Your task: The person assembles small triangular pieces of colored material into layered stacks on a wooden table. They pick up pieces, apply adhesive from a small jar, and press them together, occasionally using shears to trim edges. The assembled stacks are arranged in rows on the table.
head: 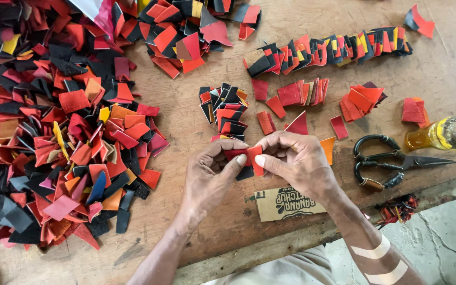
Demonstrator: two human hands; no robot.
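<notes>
Both hands pinch one red leather piece [249, 158] between them, left hand [212, 169] and right hand [296, 161] clamped on it above the counter [196, 221]. Scissors [391, 161] lie right of the right hand; a scrap heap [54, 132] spreads left.

— Take the scissors [391, 161] as the marker. What lies around them?

— They lie on the table [449, 68]. The bottle [439, 134] lies on its side just behind them, to the right. The cardboard scrap [286, 203] sits left of them, nearer the table's front edge.

— And the hands?

— The right hand [296, 158] is left of the scissors, the left hand [209, 171] farther left, with a folded piece [249, 158] between their fingertips.

— Farther off?

— The long row of folded pieces [333, 50] lies behind the scissors. The big heap of scraps [54, 121] lies far left.
</notes>
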